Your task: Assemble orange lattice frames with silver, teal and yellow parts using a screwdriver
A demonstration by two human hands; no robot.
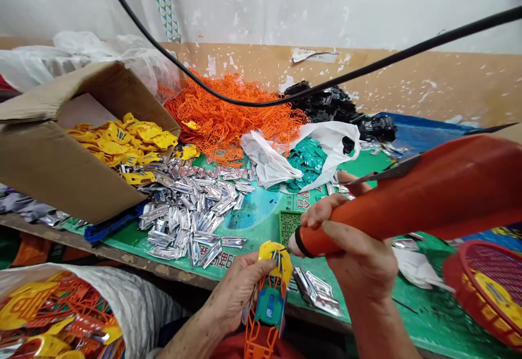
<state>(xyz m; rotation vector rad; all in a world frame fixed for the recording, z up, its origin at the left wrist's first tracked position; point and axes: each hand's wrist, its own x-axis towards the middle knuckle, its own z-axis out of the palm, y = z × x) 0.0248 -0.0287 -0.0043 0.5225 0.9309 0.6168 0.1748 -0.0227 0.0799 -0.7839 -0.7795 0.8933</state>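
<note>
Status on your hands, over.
Left hand holding plastic toy frame. Right hand gripping orange tool, tip beside frame's yellow top. Black cable across view, above the hands.

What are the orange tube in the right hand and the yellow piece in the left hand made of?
The orange tube in the right hand looks like smooth plastic, with an even colour and a soft shine. The yellow piece in the left hand looks like thin moulded plastic with a glossy finish, though the shine could be a coating.
</note>
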